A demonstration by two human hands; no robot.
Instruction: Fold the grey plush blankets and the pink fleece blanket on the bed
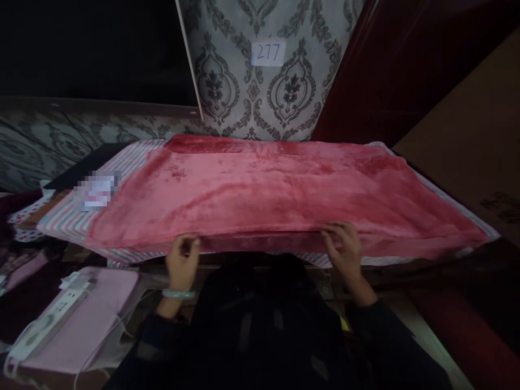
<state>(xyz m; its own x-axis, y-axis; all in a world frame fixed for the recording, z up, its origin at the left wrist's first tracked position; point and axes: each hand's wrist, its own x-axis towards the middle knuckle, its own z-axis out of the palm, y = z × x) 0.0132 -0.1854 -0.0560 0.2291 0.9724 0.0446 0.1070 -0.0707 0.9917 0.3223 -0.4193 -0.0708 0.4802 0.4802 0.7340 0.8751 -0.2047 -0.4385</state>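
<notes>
A pink plush blanket (260, 189) lies spread over a striped cloth (67, 222), with its front edge folded or doubled near me. My left hand (182, 260) wears a pale bangle; its fingers are curled into a pinch at the blanket's front edge, left of the middle. Farther right, my right hand (345, 249) pinches the same front edge between thumb and fingers. Between the two hands the edge runs fairly straight, showing a darker line of fold. The blanket's surface has darker brushed patches and a few soft wrinkles.
At the left, a blurred-out item (97, 190) rests on the striped cloth. A power strip (52, 319) with cords sits on a pink-topped stool (109, 303) below. Behind are a dark screen (97, 49), patterned wallpaper and a paper marked 277 (268, 52). Cardboard (467, 124) stands at the right.
</notes>
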